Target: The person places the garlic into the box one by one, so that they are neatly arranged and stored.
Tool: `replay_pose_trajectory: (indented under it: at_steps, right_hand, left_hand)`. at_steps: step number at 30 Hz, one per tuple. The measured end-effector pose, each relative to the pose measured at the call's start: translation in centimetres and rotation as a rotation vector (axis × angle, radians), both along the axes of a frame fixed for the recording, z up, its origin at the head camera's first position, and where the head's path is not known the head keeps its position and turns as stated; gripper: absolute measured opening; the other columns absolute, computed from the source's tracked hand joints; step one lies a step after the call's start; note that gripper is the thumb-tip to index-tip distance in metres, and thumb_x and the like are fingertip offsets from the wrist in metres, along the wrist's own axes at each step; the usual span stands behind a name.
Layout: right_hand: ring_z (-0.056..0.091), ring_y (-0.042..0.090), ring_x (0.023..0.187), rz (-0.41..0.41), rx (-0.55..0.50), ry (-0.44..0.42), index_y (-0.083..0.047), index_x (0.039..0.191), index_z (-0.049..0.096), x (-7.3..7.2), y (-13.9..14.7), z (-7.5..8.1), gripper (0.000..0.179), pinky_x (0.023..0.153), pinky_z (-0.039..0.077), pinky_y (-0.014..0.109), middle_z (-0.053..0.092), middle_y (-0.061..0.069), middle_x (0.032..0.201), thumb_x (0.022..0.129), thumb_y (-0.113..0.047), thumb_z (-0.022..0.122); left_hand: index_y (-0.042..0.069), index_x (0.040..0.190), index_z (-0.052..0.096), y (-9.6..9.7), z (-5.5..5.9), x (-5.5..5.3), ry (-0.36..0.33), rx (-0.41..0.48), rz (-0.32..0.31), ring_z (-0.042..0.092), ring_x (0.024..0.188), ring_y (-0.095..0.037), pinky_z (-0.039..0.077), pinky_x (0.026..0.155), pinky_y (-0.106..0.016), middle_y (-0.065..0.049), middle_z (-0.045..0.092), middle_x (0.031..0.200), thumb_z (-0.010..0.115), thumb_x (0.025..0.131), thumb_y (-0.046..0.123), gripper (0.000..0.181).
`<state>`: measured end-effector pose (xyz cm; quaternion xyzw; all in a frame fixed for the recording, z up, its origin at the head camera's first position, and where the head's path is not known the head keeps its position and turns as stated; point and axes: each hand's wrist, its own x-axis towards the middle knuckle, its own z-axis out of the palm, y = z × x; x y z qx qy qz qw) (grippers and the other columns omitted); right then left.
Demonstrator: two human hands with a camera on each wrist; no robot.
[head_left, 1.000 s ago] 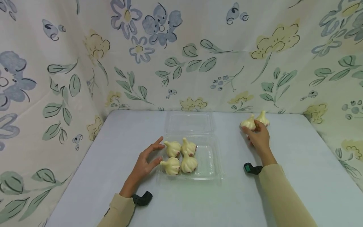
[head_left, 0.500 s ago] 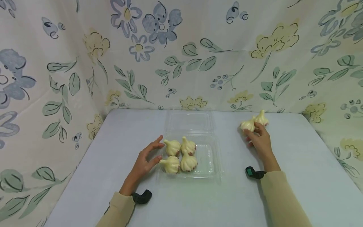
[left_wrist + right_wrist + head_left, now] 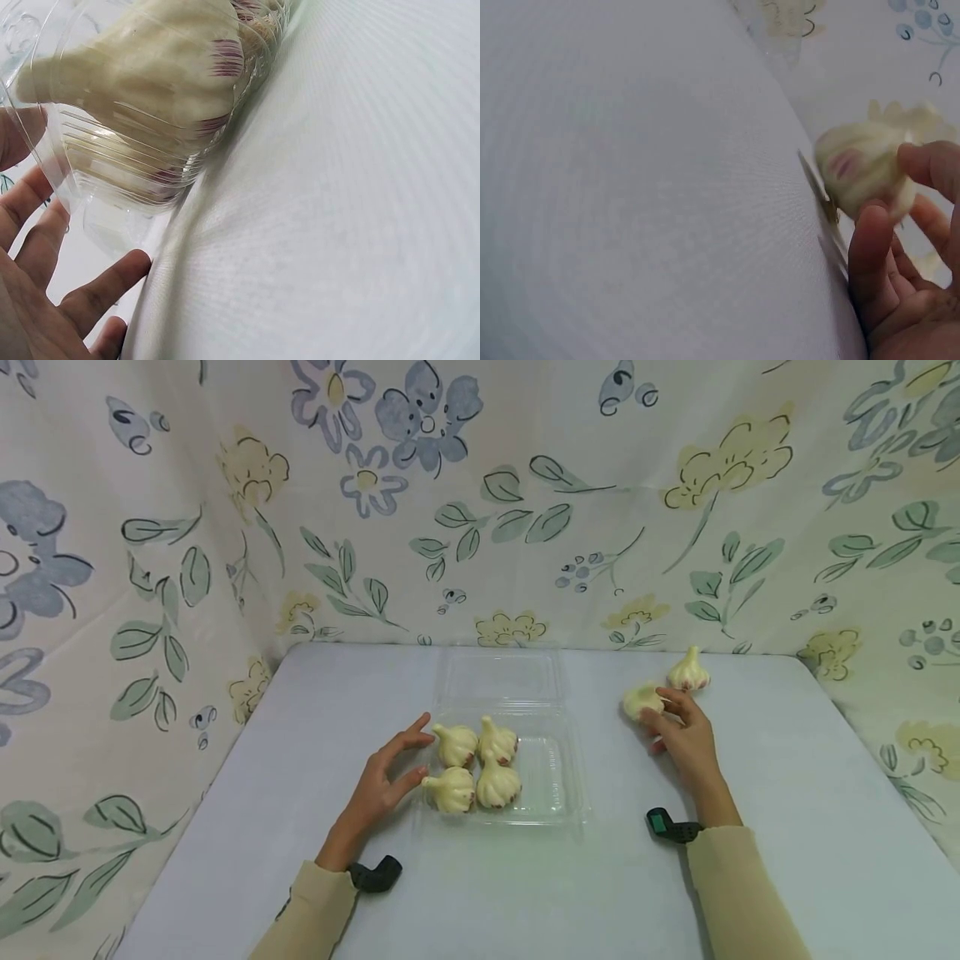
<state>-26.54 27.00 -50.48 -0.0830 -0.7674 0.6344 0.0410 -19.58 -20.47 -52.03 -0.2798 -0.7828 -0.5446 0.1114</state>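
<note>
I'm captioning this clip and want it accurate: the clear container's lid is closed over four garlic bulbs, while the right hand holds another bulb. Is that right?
Not quite: the lid isn't closed; the head view shows it lying open behind the four garlic bulbs. The right hand does hold another bulb.

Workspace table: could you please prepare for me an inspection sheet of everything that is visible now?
Surface: white table, looks flat.
Job's things: clear container, lid open behind it; four garlic bulbs inside, toward its left side; a fifth bulb in hand; a sixth bulb upright near the far edge.
Clutter: nothing seen.
Hands: left hand at the container's left side; right hand holds the fifth bulb; a black device on each wrist.
Cables: nothing seen.
Surroundings: floral cloth behind and at both sides.
</note>
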Motion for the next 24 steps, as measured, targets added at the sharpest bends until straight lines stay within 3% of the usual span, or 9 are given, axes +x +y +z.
replay_pose_trajectory:
  at_steps: [6, 11, 15, 20, 24]
  right_hand:
    - [0.062, 0.004, 0.066, -0.009, -0.022, 0.062, -0.010, 0.140, 0.055, 0.2, -0.5, 0.1, 0.048, 0.050, 0.052, 0.020, 0.059, -0.006, 0.108, 0.095, -0.017, 0.072]
    - [0.062, 0.003, 0.070, 0.000, 0.059, 0.033, -0.012, 0.149, 0.048, 0.0, -0.6, 0.3, 0.058, 0.053, 0.053, 0.022, 0.054, -0.008, 0.116, 0.098, -0.027, 0.070]
    - [0.064, 0.002, 0.074, 0.042, 0.130, -0.001, -0.015, 0.156, 0.040, -0.3, -0.4, 0.6, 0.070, 0.055, 0.055, 0.025, 0.052, 0.004, 0.133, 0.097, -0.038, 0.069]
    - [0.065, 0.011, 0.078, 0.156, 0.295, 0.013, -0.017, 0.159, 0.035, -1.1, -0.6, 1.7, 0.077, 0.058, 0.056, 0.029, 0.046, 0.022, 0.149, 0.096, -0.045, 0.069]
    - [0.063, 0.022, 0.081, 0.223, 0.518, 0.104, -0.015, 0.156, 0.042, -2.4, -1.6, 2.8, 0.072, 0.063, 0.054, 0.031, 0.053, 0.027, 0.143, 0.095, -0.041, 0.071]
  left_hand:
    - [-0.004, 0.131, 0.059, -0.2, 0.1, -0.1, -0.040, -0.008, 0.011, 0.039, 0.151, -0.017, 0.027, 0.120, -0.018, -0.011, 0.039, 0.164, 0.065, 0.094, 0.001, 0.039]
    - [-0.005, 0.131, 0.059, -0.1, 0.4, -0.1, -0.046, -0.001, 0.011, 0.038, 0.151, -0.015, 0.026, 0.119, -0.018, -0.011, 0.039, 0.164, 0.065, 0.093, 0.000, 0.039]
    - [-0.006, 0.131, 0.059, 0.0, 0.4, -0.1, -0.031, 0.003, 0.004, 0.039, 0.151, -0.016, 0.027, 0.119, -0.018, -0.014, 0.039, 0.163, 0.065, 0.093, -0.001, 0.038]
    - [-0.007, 0.130, 0.059, 0.0, 0.2, 0.0, -0.001, 0.005, -0.002, 0.041, 0.150, -0.022, 0.028, 0.118, -0.018, -0.018, 0.039, 0.162, 0.065, 0.093, -0.003, 0.037]
    - [-0.007, 0.129, 0.059, 0.1, 0.1, 0.1, -0.003, 0.013, -0.003, 0.041, 0.150, -0.018, 0.028, 0.118, -0.017, -0.018, 0.039, 0.162, 0.064, 0.093, -0.003, 0.037]
